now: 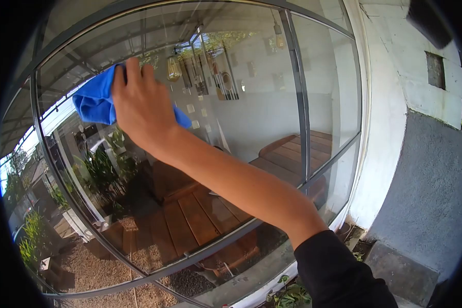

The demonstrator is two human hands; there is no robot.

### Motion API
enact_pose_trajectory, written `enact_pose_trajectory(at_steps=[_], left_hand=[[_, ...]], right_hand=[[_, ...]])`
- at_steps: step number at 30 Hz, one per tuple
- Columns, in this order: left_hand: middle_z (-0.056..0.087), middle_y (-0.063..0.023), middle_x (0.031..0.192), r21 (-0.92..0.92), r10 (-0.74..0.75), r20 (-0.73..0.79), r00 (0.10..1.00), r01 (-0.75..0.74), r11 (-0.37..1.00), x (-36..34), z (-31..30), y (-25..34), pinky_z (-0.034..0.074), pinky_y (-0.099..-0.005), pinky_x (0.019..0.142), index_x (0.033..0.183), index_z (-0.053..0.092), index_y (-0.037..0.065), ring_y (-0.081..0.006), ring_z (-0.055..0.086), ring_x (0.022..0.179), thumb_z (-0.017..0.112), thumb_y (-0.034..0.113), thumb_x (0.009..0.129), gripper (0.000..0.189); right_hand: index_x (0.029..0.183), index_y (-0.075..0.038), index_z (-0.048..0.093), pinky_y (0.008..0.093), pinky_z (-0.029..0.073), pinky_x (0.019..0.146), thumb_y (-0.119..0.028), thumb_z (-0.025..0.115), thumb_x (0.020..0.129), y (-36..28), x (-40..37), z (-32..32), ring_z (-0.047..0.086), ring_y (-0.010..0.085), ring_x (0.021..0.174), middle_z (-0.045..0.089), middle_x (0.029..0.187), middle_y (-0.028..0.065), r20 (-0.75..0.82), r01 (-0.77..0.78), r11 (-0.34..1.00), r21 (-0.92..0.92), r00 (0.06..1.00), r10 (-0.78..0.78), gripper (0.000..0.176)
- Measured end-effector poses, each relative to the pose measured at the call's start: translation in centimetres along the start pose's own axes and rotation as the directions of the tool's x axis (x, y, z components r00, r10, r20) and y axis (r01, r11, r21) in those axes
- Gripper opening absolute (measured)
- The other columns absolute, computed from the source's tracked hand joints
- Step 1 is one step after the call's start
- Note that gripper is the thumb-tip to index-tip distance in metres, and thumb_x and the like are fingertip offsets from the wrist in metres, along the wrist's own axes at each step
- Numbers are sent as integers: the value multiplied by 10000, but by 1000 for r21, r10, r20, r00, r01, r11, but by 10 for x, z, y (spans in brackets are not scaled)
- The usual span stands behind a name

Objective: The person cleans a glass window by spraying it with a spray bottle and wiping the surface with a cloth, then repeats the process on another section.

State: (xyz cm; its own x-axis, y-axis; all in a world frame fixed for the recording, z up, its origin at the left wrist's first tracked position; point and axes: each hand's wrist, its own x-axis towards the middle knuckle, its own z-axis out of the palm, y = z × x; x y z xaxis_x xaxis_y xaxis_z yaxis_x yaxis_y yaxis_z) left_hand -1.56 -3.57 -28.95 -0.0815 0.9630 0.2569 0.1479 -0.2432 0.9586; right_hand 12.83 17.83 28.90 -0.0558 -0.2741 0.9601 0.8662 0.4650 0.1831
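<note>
My right hand (143, 100) is closed on a blue cloth (95, 97), pressing it to the large window pane (262, 87). The cloth is bunched up, with folds showing left of the fingers and a corner sticking out below the wrist. My bare forearm stretches across the glass from a black sleeve (339, 269) at lower right. The palm side and some fingertips are hidden. My left hand is out of view.
Dark metal bars (299, 92) divide the window. Wooden tables (195, 215), a hanging bulb (174, 68) and reflected plants show in the glass. A white and grey wall (421, 179) stands at right, with leafy plants (287, 295) below the frame.
</note>
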Motion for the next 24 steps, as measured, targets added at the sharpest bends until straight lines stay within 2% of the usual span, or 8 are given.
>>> enact_pose_trajectory(at_steps=[5, 7, 11, 16, 20, 22, 23, 24], left_hand=[[687, -81, 968, 11, 18, -13, 1000, -18, 1000, 3, 12, -6, 510, -287, 717, 1198, 607, -22, -130, 606, 839, 693, 74, 870, 352], [686, -73, 963, 274, 100, 43, 994, -108, 956, 4, 11, -33, 509, -284, 709, 1199, 606, -17, -125, 599, 822, 688, 68, 871, 349], [686, -67, 960, 234, 153, 40, 987, -159, 959, 3, 20, -41, 507, -281, 693, 1197, 609, -7, -119, 591, 798, 687, 72, 873, 342], [684, -68, 956, 77, -96, 27, 995, 94, 993, 4, 28, -21, 507, -281, 676, 1191, 613, 2, -117, 591, 783, 684, 92, 880, 331], [682, -73, 970, 57, 7, -5, 1000, -7, 998, 1, 26, -38, 511, -284, 685, 1208, 603, -1, -131, 598, 801, 690, 102, 877, 357], [682, -79, 991, -48, -318, -15, 948, 317, 947, 1, 26, -15, 517, -290, 699, 1236, 587, -2, -141, 603, 822, 696, 106, 874, 393], [682, -79, 991, -52, -320, -18, 947, 318, 946, -3, 23, -11, 517, -290, 699, 1236, 587, -2, -141, 603, 822, 696, 106, 874, 393], [683, -80, 988, 28, -137, -20, 990, 138, 990, -6, 20, -7, 519, -292, 702, 1243, 582, -2, -141, 603, 827, 699, 106, 872, 404]], right_hand=[[1008, 71, 526, 430, 549, 669, -110, 605, 837, 122, 19, -39, 589, 383, 902, 525, 1015, 209, -10, -7, 988, -155, 1000, 5, 261], [1055, 64, 503, 493, 527, 736, -171, 580, 904, 160, 24, -56, 593, 429, 913, 536, 1027, 230, 23, -70, 983, -167, 997, 75, 290], [1074, 54, 499, 494, 533, 746, -218, 582, 917, 233, 29, -74, 602, 428, 920, 535, 1043, 236, 24, -112, 941, -318, 992, 126, 325], [1093, 56, 492, 511, 532, 788, -262, 578, 919, 306, 37, -92, 615, 428, 967, 542, 1092, 235, -14, -282, 867, -411, 953, 303, 373], [1140, 59, 499, 531, 507, 844, -326, 522, 942, 305, 44, -97, 598, 426, 1026, 535, 1152, 258, -38, -454, 784, -423, 874, 485, 434], [1164, 57, 506, 537, 494, 866, -331, 507, 934, 298, 45, -99, 580, 421, 1065, 531, 1173, 266, -29, -474, 750, -462, 853, 522, 450], [1187, 55, 514, 543, 481, 888, -336, 493, 927, 293, 46, -100, 562, 416, 1103, 527, 1195, 275, -25, -494, 712, -500, 830, 558, 470], [1187, 55, 514, 543, 481, 888, -336, 493, 927, 288, 46, -102, 562, 416, 1103, 527, 1195, 275, -21, -490, 717, -496, 832, 555, 470]])
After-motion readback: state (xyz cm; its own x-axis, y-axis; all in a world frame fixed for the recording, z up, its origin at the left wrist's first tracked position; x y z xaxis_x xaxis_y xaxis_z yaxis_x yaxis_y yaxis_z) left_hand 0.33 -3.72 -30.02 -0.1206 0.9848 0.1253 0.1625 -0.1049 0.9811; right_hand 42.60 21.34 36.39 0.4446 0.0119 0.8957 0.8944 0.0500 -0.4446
